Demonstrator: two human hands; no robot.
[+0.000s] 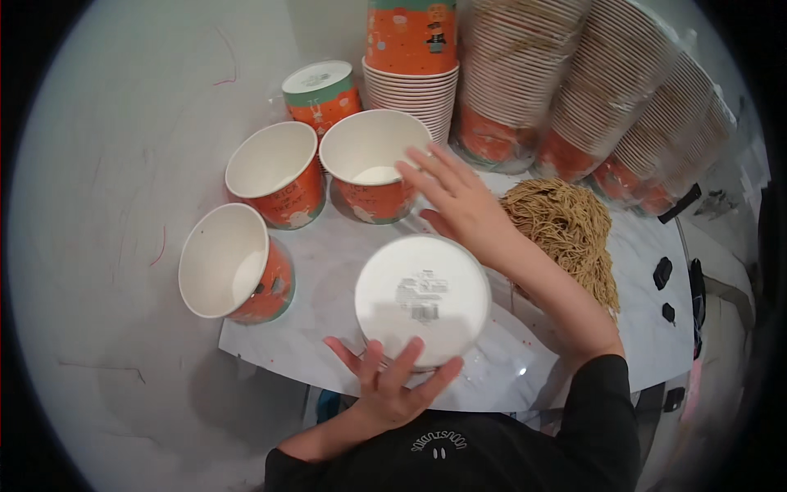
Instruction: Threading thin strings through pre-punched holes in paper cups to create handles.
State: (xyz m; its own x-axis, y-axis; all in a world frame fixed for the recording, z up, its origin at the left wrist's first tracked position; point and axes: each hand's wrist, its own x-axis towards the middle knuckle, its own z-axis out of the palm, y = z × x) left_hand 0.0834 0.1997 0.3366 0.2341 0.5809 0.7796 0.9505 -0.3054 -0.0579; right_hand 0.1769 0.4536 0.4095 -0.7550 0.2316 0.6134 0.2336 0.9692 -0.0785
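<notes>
The tubs [373,201] are orange-and-white, the strands [570,230] tan.

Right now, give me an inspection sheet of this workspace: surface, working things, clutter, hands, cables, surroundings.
Surface: white table, near edge curved in this fisheye view.
Working things: round white-faced piece with a printed label, base or lid unclear; three open orange tubs beyond and left of it.
Clutter: tan stringy bundle, two small black objects at right.
Hands: left hand spread at the white piece's near edge; right hand open by the rightmost open tub, contact unclear.
Cables: nothing seen clearly.
Surroundings: tub stack and plastic-wrapped stacks at the back; thin red marks left of the table.
</notes>
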